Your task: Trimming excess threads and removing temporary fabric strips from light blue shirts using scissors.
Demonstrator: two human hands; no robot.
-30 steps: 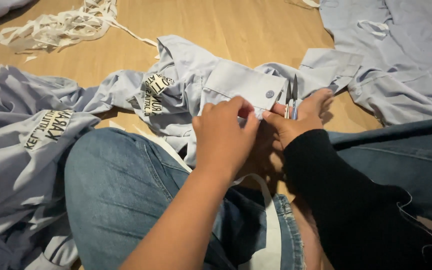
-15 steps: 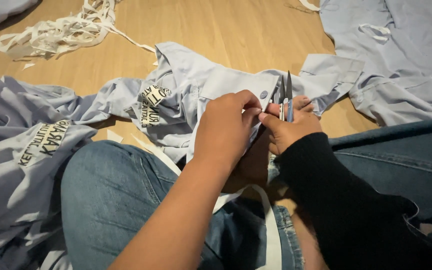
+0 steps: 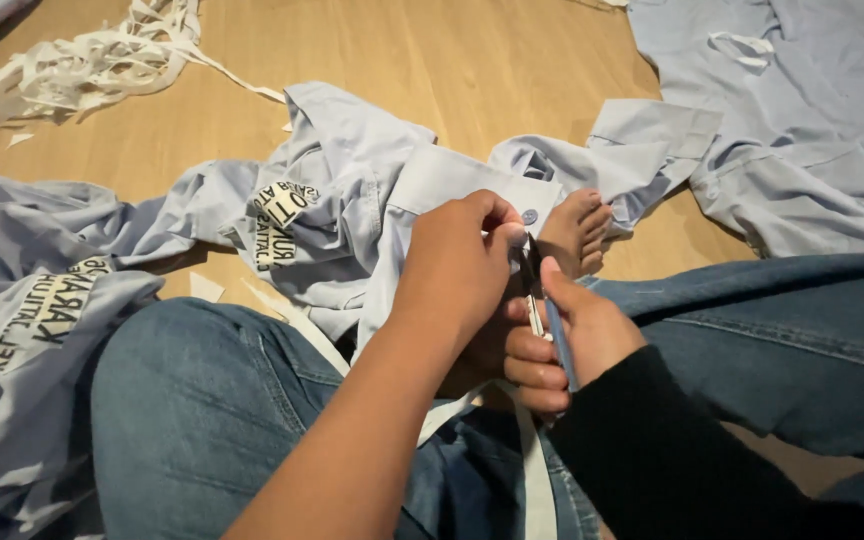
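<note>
I sit cross-legged on a wooden floor in blue jeans. My left hand (image 3: 457, 265) pinches the cuff edge of a light blue shirt (image 3: 352, 200) lying over my lap, close to a small button (image 3: 529, 216). My right hand (image 3: 572, 340), in a black sleeve, grips small thread snips (image 3: 542, 310) with a blue handle, their tip pointing up at the cuff just under my left fingers. My bare foot (image 3: 577, 232) shows just beyond the hands. A white fabric strip (image 3: 537, 470) hangs down between my knees.
A heap of light blue garments with printed patches (image 3: 42, 310) lies at the left. More blue shirts (image 3: 802, 130) are spread at the upper right. A tangle of white fabric strips (image 3: 82, 65) lies on the floor at the upper left. Small white scraps (image 3: 204, 288) sit by my left knee.
The cuff has been pulled in closer to me and my foot is now uncovered. My right hand dropped lower with the snips, which now point up at the cuff.
</note>
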